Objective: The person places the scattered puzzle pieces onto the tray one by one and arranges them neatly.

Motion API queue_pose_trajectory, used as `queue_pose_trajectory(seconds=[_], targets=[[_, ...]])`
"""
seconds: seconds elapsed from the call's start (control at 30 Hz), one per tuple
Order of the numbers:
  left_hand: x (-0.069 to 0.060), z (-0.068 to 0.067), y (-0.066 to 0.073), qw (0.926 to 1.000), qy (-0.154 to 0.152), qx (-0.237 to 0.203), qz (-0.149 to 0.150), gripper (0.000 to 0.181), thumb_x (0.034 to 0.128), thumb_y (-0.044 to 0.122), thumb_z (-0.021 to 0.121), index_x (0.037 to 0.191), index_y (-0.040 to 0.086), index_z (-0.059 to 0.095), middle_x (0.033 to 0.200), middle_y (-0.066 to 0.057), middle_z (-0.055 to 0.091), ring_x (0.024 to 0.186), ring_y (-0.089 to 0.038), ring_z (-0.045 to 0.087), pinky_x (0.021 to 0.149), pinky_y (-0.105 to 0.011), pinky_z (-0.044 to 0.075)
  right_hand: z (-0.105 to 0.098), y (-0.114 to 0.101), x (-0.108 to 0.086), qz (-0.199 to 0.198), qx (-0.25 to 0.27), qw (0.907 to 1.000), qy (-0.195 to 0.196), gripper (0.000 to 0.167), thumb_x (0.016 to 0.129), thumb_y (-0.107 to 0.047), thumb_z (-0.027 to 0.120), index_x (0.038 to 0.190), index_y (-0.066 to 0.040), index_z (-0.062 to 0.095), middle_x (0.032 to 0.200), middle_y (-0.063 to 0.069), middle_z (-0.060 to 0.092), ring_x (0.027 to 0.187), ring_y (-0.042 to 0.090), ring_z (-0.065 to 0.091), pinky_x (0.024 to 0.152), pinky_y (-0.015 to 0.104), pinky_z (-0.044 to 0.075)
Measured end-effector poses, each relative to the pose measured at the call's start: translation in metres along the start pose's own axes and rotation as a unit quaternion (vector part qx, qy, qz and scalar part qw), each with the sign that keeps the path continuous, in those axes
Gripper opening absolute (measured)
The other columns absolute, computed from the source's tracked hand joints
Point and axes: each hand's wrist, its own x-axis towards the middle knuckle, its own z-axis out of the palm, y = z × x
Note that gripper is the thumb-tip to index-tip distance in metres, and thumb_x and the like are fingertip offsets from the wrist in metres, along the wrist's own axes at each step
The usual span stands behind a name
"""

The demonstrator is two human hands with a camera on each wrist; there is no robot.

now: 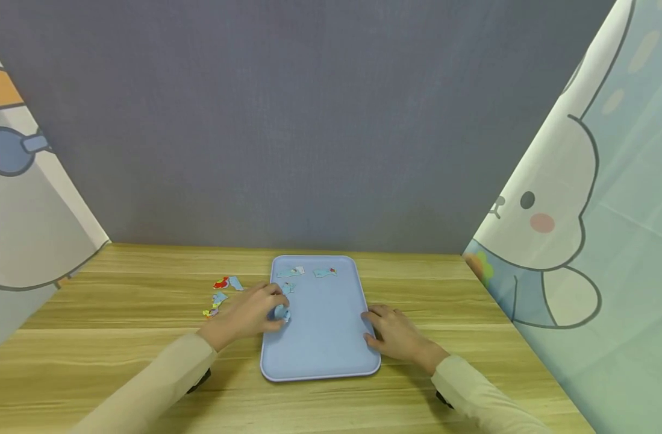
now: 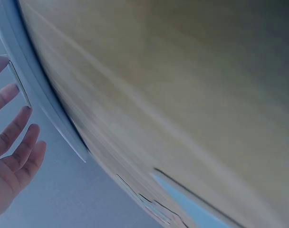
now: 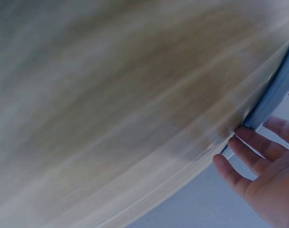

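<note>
My left hand [image 1: 249, 312] is over the left edge of the pale blue tray [image 1: 325, 337], its fingers and thumb around a small blue puzzle piece [image 1: 280, 312]. In the left wrist view the thumb and a fingertip of the left hand [image 2: 14, 147] pinch the thin piece [image 2: 20, 84] by its edges. Three other pieces lie in the tray: two along the far end [image 1: 290, 272] [image 1: 325, 273] and one [image 1: 288, 288] just beyond the left hand. My right hand [image 1: 398, 333] rests at the tray's right rim, fingers loosely bent; the right wrist view shows its fingertips at the rim.
Left of the tray, several loose pieces lie on the wooden table [image 1: 119, 313]: a red one [image 1: 221, 283], a blue one [image 1: 235, 283] and a small group nearer me [image 1: 215, 304]. A grey panel [image 1: 287, 120] stands behind the table, with printed cloth [image 1: 558, 241] on both sides.
</note>
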Motion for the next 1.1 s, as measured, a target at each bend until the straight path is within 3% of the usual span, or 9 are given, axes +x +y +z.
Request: queue_pose_trajectory(seconds=[0.43,0.83,1.1], targets=[[0.032,0.007,0.007,0.9998,-0.02,0.0,-0.001,0.025,0.0709,0.034,0.072,0.089,0.017,0.068,0.093,-0.003,0.061,0.082,-0.021,0.053,0.074,-0.034,0.048,0.0,0.0,-0.001,-0.004,0.002,1.0,0.003,0.041,0.084,-0.029,0.061,0.116,-0.004,0.059,0.118,0.016,0.058,0.11,0.03,0.055,0.085,0.047,0.049],[0.057,0.011,0.015,0.9975,-0.054,-0.018,-0.04,0.025,0.0727,0.035,0.072,0.091,0.019,0.068,0.093,-0.002,0.06,0.083,-0.021,0.053,0.068,-0.034,0.047,0.0,0.0,-0.001,0.005,0.003,1.0,-0.003,0.043,0.084,-0.032,0.06,0.117,-0.005,0.059,0.119,0.015,0.058,0.112,0.029,0.054,0.086,0.048,0.048],[0.074,0.013,0.018,0.9968,-0.054,-0.022,-0.055,0.024,0.0738,0.033,0.073,0.092,0.018,0.069,0.095,-0.003,0.061,0.082,-0.02,0.052,0.067,-0.034,0.047,0.001,0.001,0.0,0.006,0.004,1.0,-0.005,0.042,0.084,-0.032,0.06,0.118,-0.005,0.058,0.12,0.015,0.057,0.112,0.03,0.054,0.086,0.048,0.048]])
